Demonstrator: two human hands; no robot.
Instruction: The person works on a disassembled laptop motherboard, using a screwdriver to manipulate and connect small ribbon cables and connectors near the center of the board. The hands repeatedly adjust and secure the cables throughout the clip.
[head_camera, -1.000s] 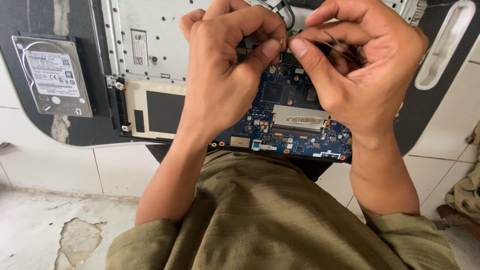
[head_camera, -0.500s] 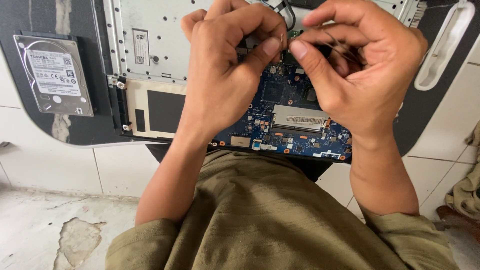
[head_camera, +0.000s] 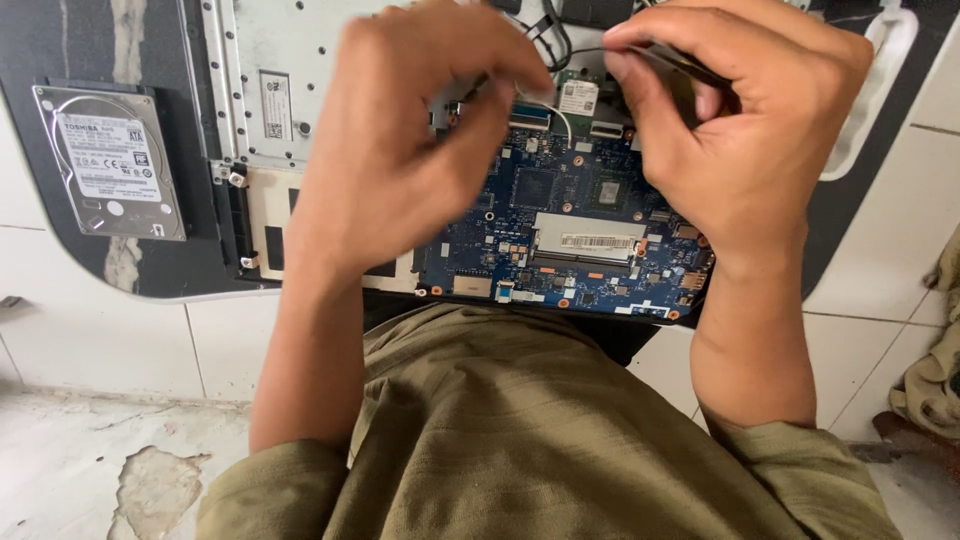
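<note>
The right hand (head_camera: 740, 130) pinches a thin black cable (head_camera: 640, 50); the left hand (head_camera: 400, 160), blurred, hovers beside it with curled fingers holding nothing, above the blue motherboard (head_camera: 570, 240).

Blue circuit board (head_camera: 570, 235), silver hard drive (head_camera: 110, 160), olive sleeves (head_camera: 800, 480).

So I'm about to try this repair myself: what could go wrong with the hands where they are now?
The right hand pinches a thin black cable right above the blue board; a hard tug might tear it or its connector. The left hand hovers blurred over bare chips, so a slip could knock small parts. The hard drive lies loose near the laptop's edge and might get bumped off.
</note>
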